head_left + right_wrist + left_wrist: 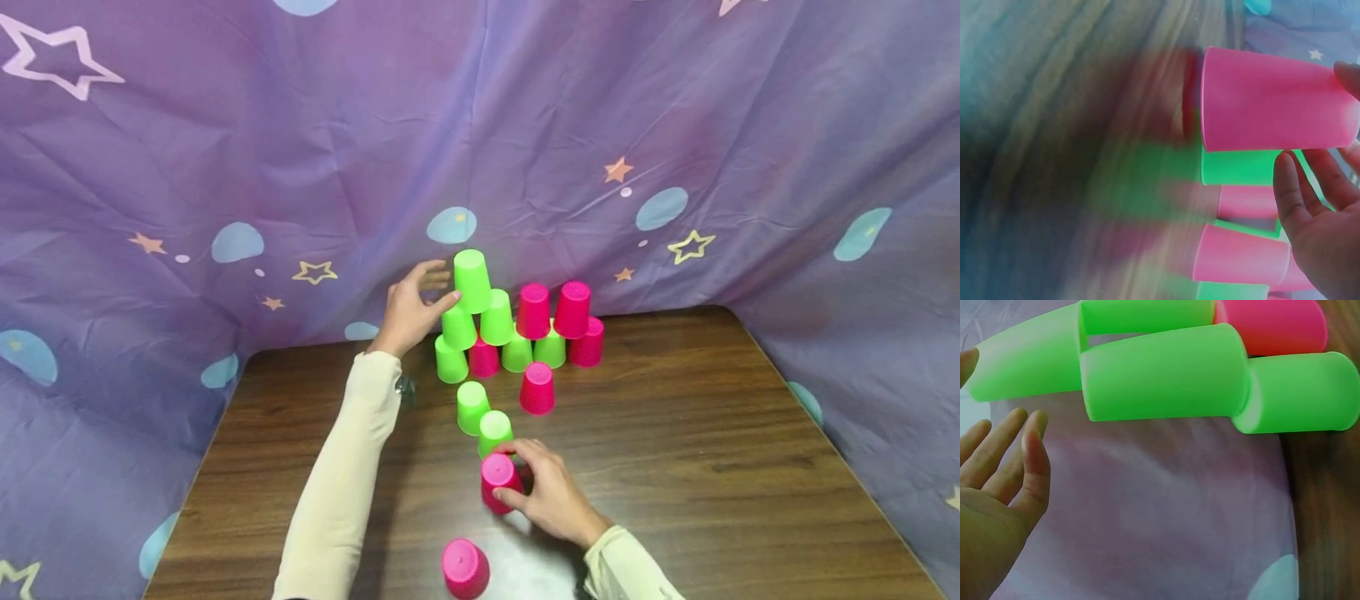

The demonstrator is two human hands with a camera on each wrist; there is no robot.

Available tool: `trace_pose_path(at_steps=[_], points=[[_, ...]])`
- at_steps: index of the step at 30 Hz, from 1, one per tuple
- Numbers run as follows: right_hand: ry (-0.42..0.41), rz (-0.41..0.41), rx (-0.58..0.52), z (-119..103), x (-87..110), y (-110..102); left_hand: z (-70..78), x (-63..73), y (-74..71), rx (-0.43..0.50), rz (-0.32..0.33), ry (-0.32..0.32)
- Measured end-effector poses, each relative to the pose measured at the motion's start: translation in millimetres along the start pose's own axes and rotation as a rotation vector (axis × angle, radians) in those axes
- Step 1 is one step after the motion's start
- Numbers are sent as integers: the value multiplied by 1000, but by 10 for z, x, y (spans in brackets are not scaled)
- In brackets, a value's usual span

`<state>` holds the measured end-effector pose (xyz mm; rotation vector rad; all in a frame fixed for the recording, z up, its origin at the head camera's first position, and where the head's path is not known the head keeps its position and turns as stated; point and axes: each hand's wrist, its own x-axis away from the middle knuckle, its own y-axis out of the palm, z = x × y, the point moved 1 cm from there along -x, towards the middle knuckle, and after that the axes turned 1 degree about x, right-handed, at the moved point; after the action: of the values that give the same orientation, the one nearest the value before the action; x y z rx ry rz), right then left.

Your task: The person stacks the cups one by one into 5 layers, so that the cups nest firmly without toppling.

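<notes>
Green and pink cups stand upside down in a stacked wall at the back of the table. A green cup (472,283) tops its left end, resting on two green cups. Beside that top cup is my left hand (412,310), its fingers spread and the thumb near the cup's lower side. In the left wrist view the left hand (997,494) shows a gap between most fingers and the cups. My right hand (553,493) holds an upside-down pink cup (500,483) between thumb and fingers, close to a green cup (495,433).
Another green cup (472,408) and a pink cup (537,389) stand before the wall. One more pink cup (465,569) is near the front. The brown wooden table (712,442) meets a purple patterned cloth (360,167) behind it.
</notes>
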<state>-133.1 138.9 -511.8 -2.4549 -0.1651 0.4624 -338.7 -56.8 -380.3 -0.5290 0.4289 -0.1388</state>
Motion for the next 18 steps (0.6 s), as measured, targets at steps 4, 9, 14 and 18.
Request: trace_pose_path(at_steps=[4, 9, 14, 18], points=[[-30, 29, 19, -10, -33, -48, -66, 107, 3, 5, -11, -1], [-83, 42, 25, -25, -70, -98, -160, 264, 18, 20, -18, -16], [-151, 29, -23, -26, -96, -144, -260, 428, 52, 35, -25, -15], [-197, 24, -51, -63, -127, -203, -327, 537, 90, 61, -60, -15]])
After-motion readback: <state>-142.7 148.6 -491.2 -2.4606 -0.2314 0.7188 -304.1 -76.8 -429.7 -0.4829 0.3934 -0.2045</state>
